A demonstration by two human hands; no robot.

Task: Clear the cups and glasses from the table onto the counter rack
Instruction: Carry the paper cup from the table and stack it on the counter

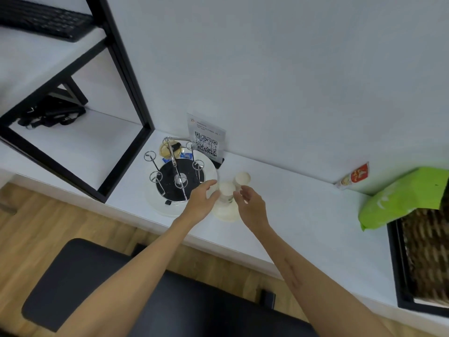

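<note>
Currently both hands sit at frame centre over the white counter [303, 215], flanking a pale cup [227, 188]. Left hand [200, 203]: fingers straight and relaxed, tips beside the cup's left side, gripping nothing. Right hand [251, 205]: fingers loosely curled toward the cup's right side, also holding nothing I can make out; contact with the cup cannot be confirmed through the blur. Judgement: the two hands bracket the cup either to pick it up or just after setting it down; which one cannot be told.

The cup stands on, or stacked over, a wider pale piece [224, 212] below it, possibly a saucer or another cup; too soft to tell. A second cup [242, 178] stands upright just behind, mouth open to the camera.

The rack [175, 176] is left of centre, just beside the cups: a round black-and-white tray base with wire pegs ending in loops. The pegs presumably take cups inverted for draining. One amber glass [170, 148] already sits at its far side.

Writing: a standing card [206, 139] against the wall behind the rack shows a QR code with small text above, unreadable. A red-and-white packet [354, 176] at right leans on the wall, print illegible. A green bag [403, 198] lies at the right edge, and a black keyboard [43, 19] rests on the shelf at upper left.
</note>
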